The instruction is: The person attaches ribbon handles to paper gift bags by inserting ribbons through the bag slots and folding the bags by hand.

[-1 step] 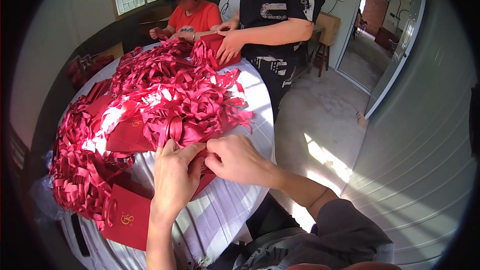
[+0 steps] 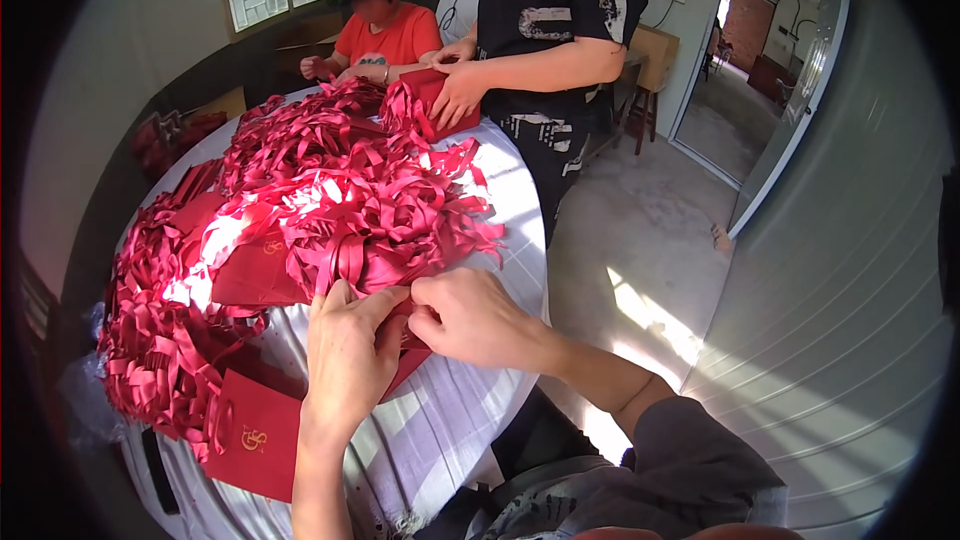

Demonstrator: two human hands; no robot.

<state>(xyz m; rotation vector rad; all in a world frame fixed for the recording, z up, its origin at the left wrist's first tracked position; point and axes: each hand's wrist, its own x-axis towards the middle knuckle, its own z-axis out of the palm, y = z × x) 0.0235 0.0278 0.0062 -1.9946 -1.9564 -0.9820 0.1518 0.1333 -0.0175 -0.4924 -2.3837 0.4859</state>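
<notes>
A red paper gift bag (image 2: 408,364) lies at the near side of the table, mostly covered by my hands. My left hand (image 2: 350,355) grips its upper part, with the thumb and fingers bent around it. Close against those fingertips, my right hand (image 2: 475,318) is closed in a pinch at the bag's top edge; what is between its fingers is hidden. Just beyond my hands lies a heap of glossy red ribbon handles (image 2: 385,225). To the left, another red gift bag (image 2: 255,435) with a gold emblem lies flat.
More red bags and ribbons (image 2: 160,340) cover the left side of the round table with its white cloth (image 2: 440,430). Across it, a standing person in black (image 2: 560,40) handles a red bag; a person in red (image 2: 385,40) sits behind. An open door (image 2: 800,110) is at right.
</notes>
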